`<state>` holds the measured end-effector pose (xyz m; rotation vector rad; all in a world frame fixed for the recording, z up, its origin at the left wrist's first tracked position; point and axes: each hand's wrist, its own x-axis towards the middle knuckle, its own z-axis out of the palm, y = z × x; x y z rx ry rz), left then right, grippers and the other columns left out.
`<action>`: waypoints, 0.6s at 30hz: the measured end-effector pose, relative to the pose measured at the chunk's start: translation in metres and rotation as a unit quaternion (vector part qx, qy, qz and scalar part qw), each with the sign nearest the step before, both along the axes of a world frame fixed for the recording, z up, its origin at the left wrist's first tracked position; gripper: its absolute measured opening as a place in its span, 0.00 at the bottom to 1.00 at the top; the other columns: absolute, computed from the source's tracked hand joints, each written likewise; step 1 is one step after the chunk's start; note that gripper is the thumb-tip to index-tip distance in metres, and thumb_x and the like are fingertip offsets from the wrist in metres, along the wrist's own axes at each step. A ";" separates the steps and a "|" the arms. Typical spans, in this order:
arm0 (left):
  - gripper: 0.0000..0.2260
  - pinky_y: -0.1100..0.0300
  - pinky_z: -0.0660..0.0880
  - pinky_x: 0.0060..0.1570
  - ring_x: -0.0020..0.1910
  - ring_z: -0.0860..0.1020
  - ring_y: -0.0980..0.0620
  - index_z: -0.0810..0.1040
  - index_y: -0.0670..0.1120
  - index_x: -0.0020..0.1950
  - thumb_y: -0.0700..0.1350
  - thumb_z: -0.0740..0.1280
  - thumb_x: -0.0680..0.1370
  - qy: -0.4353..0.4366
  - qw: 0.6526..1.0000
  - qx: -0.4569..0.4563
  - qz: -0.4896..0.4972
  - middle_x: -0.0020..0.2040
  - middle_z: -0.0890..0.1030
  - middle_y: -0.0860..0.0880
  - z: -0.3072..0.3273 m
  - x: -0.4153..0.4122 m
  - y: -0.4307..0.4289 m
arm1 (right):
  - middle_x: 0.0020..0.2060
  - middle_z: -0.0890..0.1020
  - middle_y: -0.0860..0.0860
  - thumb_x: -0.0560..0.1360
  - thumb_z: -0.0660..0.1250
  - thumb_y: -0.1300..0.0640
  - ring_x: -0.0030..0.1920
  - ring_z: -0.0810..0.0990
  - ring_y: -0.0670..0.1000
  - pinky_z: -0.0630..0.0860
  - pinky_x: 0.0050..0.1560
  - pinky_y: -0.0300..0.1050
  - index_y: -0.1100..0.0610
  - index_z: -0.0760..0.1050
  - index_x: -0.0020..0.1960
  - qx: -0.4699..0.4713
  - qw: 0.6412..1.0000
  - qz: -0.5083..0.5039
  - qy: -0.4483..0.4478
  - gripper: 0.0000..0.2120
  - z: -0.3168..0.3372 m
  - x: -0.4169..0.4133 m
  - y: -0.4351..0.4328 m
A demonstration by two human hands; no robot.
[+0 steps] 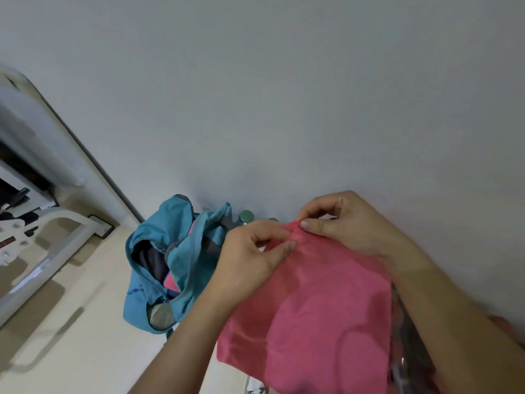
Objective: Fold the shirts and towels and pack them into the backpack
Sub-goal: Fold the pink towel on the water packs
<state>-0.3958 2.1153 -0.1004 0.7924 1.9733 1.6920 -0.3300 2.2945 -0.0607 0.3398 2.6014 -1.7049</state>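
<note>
A pink towel [315, 305] hangs in front of me, held up by its top edge. My left hand [250, 257] pinches that edge between thumb and fingers, and my right hand [346, 223] pinches it just to the right, the two hands almost touching. To the left stands a teal backpack [159, 268] against the wall, its top open. Dark cloth and a pink piece show inside it.
A pale wall [284, 95] fills the upper view. White metal furniture legs [48, 251] stand at the far left on the cream floor [85, 336]. Two green bottle caps [245, 216] peek out behind the backpack. Dark patterned cloth [406, 336] lies under my right forearm.
</note>
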 end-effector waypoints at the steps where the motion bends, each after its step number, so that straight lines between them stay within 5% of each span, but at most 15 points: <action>1: 0.05 0.51 0.78 0.53 0.47 0.82 0.51 0.85 0.48 0.43 0.38 0.74 0.71 -0.010 1.000 0.005 0.017 0.45 0.84 0.53 0.002 0.002 0.000 | 0.38 0.84 0.49 0.73 0.71 0.63 0.40 0.81 0.43 0.74 0.45 0.33 0.53 0.83 0.41 -0.011 1.000 -0.004 0.007 0.06 0.000 0.003 0.000; 9: 0.03 0.51 0.79 0.51 0.44 0.83 0.52 0.85 0.49 0.44 0.42 0.74 0.72 -0.046 0.994 0.015 0.101 0.41 0.85 0.53 0.007 0.014 -0.005 | 0.45 0.82 0.49 0.71 0.73 0.63 0.45 0.79 0.50 0.75 0.51 0.48 0.56 0.77 0.50 -0.082 0.996 0.003 0.028 0.10 -0.008 0.016 -0.013; 14: 0.03 0.63 0.77 0.44 0.41 0.82 0.55 0.85 0.51 0.43 0.44 0.74 0.70 -0.038 0.994 0.038 0.098 0.39 0.85 0.54 0.009 0.017 -0.007 | 0.47 0.83 0.49 0.71 0.74 0.63 0.47 0.81 0.48 0.73 0.43 0.34 0.54 0.79 0.50 -0.043 0.999 0.017 0.023 0.10 -0.006 0.016 -0.018; 18: 0.05 0.64 0.77 0.45 0.42 0.82 0.56 0.84 0.50 0.44 0.42 0.74 0.70 -0.025 0.993 0.042 0.104 0.40 0.85 0.53 0.008 0.016 -0.010 | 0.45 0.83 0.50 0.71 0.73 0.64 0.46 0.80 0.48 0.72 0.41 0.30 0.56 0.80 0.49 -0.033 0.999 0.019 0.033 0.09 -0.004 0.014 -0.021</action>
